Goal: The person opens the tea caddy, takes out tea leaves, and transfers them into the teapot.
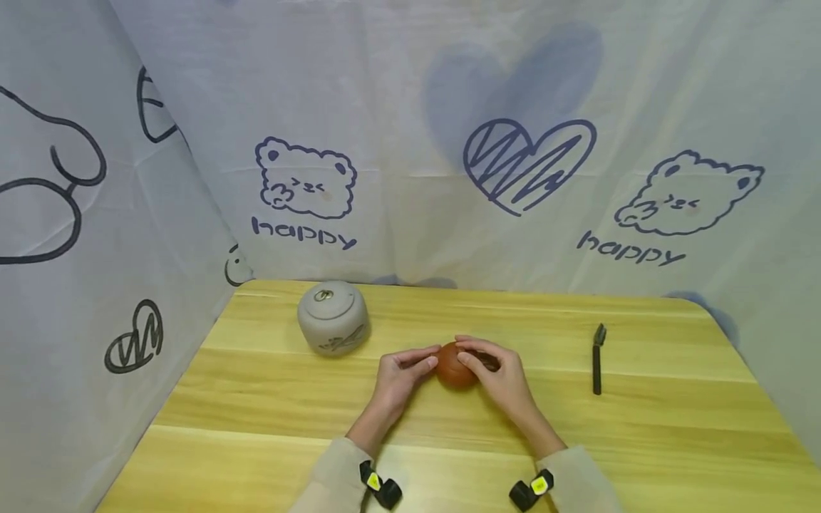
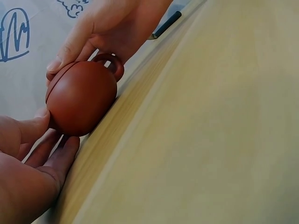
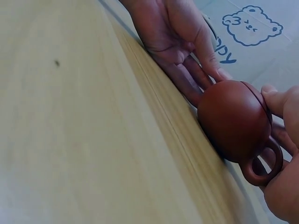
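Observation:
A small reddish-brown teapot [image 1: 457, 370] with a loop handle and a lid stands on the table between both hands. The left hand [image 1: 396, 379] holds its left side, thumb in front and fingers behind, as the left wrist view also shows at the teapot [image 2: 83, 99]. On the handle side, the right hand [image 1: 503, 377] has its thumb at the lid's edge and its fingers round the back. In the right wrist view the handle [image 3: 262, 164] lies beside the right palm, and the seam under the lid shows. The spout is hidden.
A grey lidded jar [image 1: 333, 319] stands at the table's back left. A black-handled tool [image 1: 597, 360] with a metallic-looking head lies on the right. White cloth with drawings hangs behind the wooden table [image 1: 680, 427] and at its left.

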{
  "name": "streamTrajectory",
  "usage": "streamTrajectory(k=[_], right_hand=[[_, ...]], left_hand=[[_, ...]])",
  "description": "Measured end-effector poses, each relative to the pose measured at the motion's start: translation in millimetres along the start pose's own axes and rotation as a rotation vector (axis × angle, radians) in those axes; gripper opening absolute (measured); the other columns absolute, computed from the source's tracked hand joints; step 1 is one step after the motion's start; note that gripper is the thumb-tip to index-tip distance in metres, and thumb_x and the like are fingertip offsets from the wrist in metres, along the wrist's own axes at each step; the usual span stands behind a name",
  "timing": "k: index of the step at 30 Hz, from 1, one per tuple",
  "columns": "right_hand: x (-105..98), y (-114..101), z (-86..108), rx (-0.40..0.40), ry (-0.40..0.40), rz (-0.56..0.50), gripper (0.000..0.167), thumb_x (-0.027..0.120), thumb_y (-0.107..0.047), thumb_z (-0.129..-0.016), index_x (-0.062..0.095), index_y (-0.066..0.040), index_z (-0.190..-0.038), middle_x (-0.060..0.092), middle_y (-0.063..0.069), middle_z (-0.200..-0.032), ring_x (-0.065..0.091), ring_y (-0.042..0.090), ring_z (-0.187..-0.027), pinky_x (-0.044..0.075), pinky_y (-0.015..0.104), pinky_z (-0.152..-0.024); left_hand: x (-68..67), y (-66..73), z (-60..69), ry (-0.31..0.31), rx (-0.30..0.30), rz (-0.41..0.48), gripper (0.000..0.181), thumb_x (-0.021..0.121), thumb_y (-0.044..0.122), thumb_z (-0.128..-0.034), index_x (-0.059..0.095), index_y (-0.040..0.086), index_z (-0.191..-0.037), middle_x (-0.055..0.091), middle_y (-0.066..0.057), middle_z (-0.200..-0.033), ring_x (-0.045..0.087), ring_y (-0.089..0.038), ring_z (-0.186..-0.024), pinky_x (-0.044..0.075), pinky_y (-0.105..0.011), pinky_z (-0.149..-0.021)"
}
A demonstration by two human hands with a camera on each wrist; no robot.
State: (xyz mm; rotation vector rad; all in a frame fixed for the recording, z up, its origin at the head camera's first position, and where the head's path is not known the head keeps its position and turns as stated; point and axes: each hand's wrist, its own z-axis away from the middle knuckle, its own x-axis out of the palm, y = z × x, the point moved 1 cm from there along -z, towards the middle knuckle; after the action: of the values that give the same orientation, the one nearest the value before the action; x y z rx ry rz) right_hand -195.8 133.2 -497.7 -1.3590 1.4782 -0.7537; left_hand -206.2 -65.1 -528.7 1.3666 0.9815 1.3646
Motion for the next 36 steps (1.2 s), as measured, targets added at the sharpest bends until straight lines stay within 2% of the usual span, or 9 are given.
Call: streamTrajectory(k=[4, 10, 14, 22, 27, 36], right_hand=[[1, -10, 1.3, 0.005, -0.003, -0.003, 0.022, 0.07, -0.003, -0.097, 0.074, 0.006, -0.117, 0.069, 0.021, -0.128, 0.067, 0.037, -0.115, 0.057, 0.021, -0.087], [4, 12, -1.2, -0.015, 0.017, 0.001, 0.022, 0.071, -0.005, -0.097, 0.076, 0.0, -0.117, 0.07, 0.016, -0.128, 0.066, 0.032, -0.118, 0.056, 0.02, -0.089], [4, 16, -4.2, -0.036, 0.025, -0.02, 0.021, 0.07, -0.009, -0.098, 0.077, -0.003, -0.118, 0.07, 0.012, -0.128, 0.067, 0.026, -0.119, 0.056, 0.021, -0.091], [2, 12, -3.9, -0.044, 0.047, -0.073, 0.02, 0.07, -0.01, -0.099, 0.077, -0.004, -0.116, 0.071, 0.01, -0.128, 0.064, 0.024, -0.123, 0.055, 0.023, -0.096], [-2, 7, -3.5, -0.044, 0.062, -0.087, 0.021, 0.069, -0.008, -0.099, 0.076, -0.004, -0.118, 0.07, 0.01, -0.129, 0.065, 0.023, -0.121, 0.054, 0.023, -0.096], [-6, 4, -2.6, -0.075, 0.071, -0.105, 0.021, 0.07, -0.004, -0.097, 0.076, -0.001, -0.117, 0.07, 0.015, -0.127, 0.066, 0.024, -0.12, 0.054, 0.026, -0.098]], left_hand=[[-1.4, 0.7, 2.2, 0.007, 0.016, -0.014, 0.026, 0.075, -0.001, -0.0921, 0.073, -0.008, -0.116, 0.073, -0.02, -0.117, 0.071, -0.019, -0.107, 0.059, -0.027, -0.088], [-1.8, 3.1, 1.8, 0.009, 0.024, -0.031, 0.025, 0.075, 0.0, -0.0918, 0.074, -0.007, -0.115, 0.073, -0.019, -0.117, 0.07, -0.02, -0.11, 0.059, -0.027, -0.089], [-1.1, 5.2, -0.5, 0.016, 0.034, -0.042, 0.024, 0.076, 0.001, -0.0914, 0.075, -0.007, -0.114, 0.073, -0.018, -0.116, 0.069, -0.021, -0.111, 0.058, -0.026, -0.089], [0.1, 5.8, 0.0, 0.02, 0.012, -0.009, 0.024, 0.075, -0.001, -0.0919, 0.074, -0.008, -0.115, 0.073, -0.02, -0.117, 0.07, -0.02, -0.11, 0.058, -0.026, -0.089], [0.8, 5.1, -0.1, 0.019, 0.004, 0.01, 0.025, 0.075, -0.002, -0.0914, 0.074, -0.009, -0.115, 0.073, -0.02, -0.117, 0.07, -0.02, -0.109, 0.058, -0.027, -0.089], [0.6, 3.7, -0.5, 0.026, 0.027, -0.009, 0.026, 0.077, 0.0, -0.0907, 0.074, -0.009, -0.115, 0.073, -0.02, -0.115, 0.07, -0.02, -0.109, 0.058, -0.025, -0.088]])
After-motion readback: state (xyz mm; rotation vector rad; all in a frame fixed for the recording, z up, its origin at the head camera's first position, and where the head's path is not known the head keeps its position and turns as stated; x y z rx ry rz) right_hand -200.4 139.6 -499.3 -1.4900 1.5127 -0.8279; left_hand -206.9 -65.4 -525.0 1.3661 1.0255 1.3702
